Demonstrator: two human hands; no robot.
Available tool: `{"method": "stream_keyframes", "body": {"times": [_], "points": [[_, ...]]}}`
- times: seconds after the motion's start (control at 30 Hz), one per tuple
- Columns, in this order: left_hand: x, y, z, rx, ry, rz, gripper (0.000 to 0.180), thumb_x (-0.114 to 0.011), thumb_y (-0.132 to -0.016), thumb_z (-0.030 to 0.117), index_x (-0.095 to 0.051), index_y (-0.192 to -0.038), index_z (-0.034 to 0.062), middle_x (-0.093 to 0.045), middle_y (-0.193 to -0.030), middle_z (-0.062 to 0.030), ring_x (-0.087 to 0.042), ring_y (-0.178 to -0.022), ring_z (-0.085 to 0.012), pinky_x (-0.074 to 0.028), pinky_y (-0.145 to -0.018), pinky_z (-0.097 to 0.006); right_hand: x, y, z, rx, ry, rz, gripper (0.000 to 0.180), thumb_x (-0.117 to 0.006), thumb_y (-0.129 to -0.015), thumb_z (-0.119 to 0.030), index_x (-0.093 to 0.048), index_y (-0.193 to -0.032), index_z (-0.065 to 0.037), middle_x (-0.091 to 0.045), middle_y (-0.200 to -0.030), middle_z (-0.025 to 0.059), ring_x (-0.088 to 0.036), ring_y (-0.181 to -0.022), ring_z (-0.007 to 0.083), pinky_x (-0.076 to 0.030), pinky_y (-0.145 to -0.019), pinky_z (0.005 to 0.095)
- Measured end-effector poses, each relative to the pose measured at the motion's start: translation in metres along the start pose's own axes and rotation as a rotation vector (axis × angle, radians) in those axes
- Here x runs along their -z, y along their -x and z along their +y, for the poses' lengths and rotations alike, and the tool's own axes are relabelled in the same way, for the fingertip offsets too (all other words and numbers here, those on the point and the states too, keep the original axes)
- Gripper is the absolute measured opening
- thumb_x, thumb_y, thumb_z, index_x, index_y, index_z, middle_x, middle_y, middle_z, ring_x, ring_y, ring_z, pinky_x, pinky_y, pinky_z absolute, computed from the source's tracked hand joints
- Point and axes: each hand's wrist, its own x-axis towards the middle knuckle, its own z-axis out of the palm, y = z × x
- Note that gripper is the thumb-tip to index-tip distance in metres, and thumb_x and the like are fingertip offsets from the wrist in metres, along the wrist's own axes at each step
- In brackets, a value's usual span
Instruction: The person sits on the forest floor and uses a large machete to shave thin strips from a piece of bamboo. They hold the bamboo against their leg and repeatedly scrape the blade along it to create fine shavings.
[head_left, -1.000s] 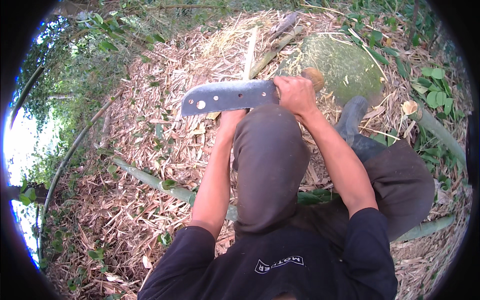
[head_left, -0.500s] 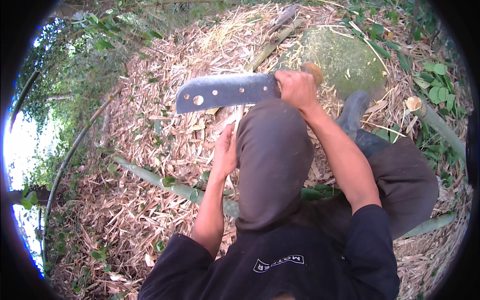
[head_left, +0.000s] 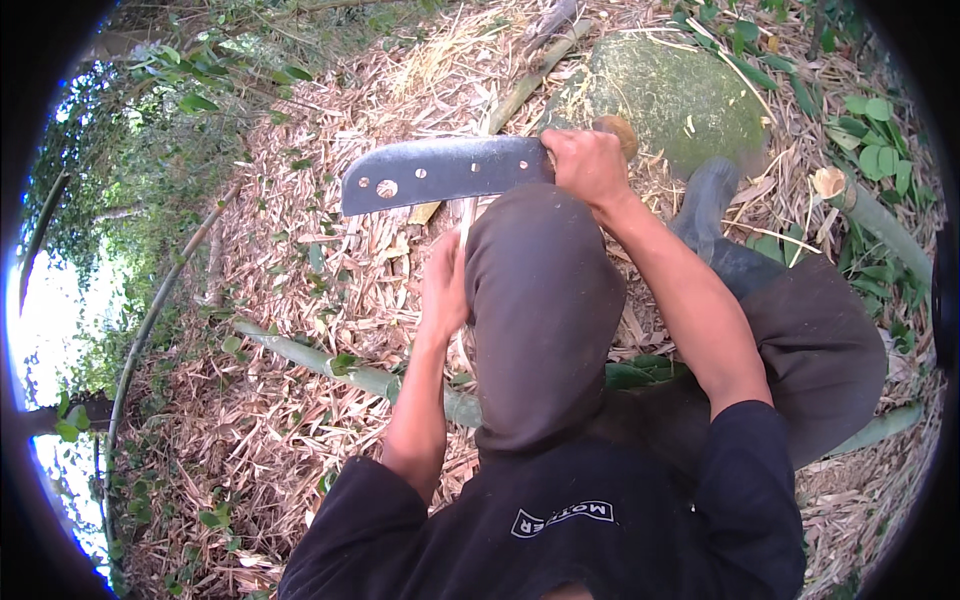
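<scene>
My right hand (head_left: 588,168) is closed round the wooden handle of a broad machete (head_left: 440,172) just beyond my raised knee. Its dark blade, pierced with several holes, points left and lies nearly level across the view. Against the left side of the knee, my left hand (head_left: 443,285) is closed on a thin pale strip (head_left: 467,215), which looks like split bamboo. The strip's upper end reaches the lower edge of the blade; its lower part is mostly hidden by the hand and the knee.
A mossy boulder (head_left: 675,100) stands beyond my right hand, with my boot (head_left: 708,205) in front of it. A green bamboo pole (head_left: 330,368) passes under my left forearm. Another cut pole (head_left: 880,220) lies at the right. Dry leaves and shavings cover the ground.
The machete and both hands sit slightly higher and farther left in the view, as does the boulder. Both grips stay the same.
</scene>
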Motion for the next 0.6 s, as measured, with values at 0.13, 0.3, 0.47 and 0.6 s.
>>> {"method": "stream_keyframes", "body": {"times": [0.13, 0.3, 0.47, 0.6], "points": [[-0.010, 0.003, -0.009, -0.020, 0.035, 0.056, 0.032, -0.045, -0.105, 0.022, -0.061, -0.109, -0.0054, -0.065, -0.096, -0.0192, -0.061, -0.090, -0.0217, -0.047, -0.083, -0.033, 0.006, 0.001, -0.001, -0.033, 0.014, -0.115, 0.016, -0.053, -0.081, -0.016, -0.067, -0.077, -0.008, -0.067, -0.067, 0.0162, -0.069, -0.062, 0.0323, -0.054, -0.057, 0.0432], [0.004, -0.084, 0.003, -0.182, -0.499, -0.031, 0.038, -0.046, -0.103, 0.026, -0.061, -0.111, -0.0079, -0.065, -0.101, -0.0232, -0.062, -0.090, -0.0298, -0.047, -0.083, -0.033, -0.004, -0.013, -0.008, 0.036, -0.022, -0.087, 0.018, -0.056, -0.080, -0.021, -0.066, -0.080, -0.007, -0.069, -0.074, 0.0157, -0.070, -0.066, 0.0323, -0.053, -0.061, 0.0439], [0.004, -0.052, 0.011, -0.085, -0.194, 0.001, 0.036, -0.053, -0.101, 0.026, -0.062, -0.115, -0.0059, -0.069, -0.100, -0.0175, -0.065, -0.088, -0.0234, -0.050, -0.080, -0.035, -0.003, -0.005, 0.004, -0.023, 0.011, -0.076, 0.017, -0.054, -0.081, -0.018, -0.067, -0.080, -0.008, -0.068, -0.070, 0.0160, -0.070, -0.066, 0.0326, -0.055, -0.061, 0.0439], [-0.002, 0.016, -0.018, -0.097, 0.036, 0.061, 0.039, -0.054, -0.102, 0.029, -0.063, -0.117, -0.0053, -0.071, -0.096, -0.0148, -0.066, -0.086, -0.0195, -0.051, -0.078, -0.035, -0.003, 0.004, 0.006, -0.032, -0.002, -0.078, 0.017, -0.053, -0.082, -0.015, -0.068, -0.079, -0.009, -0.068, -0.067, 0.0163, -0.070, -0.065, 0.0328, -0.055, -0.060, 0.0446]]}}
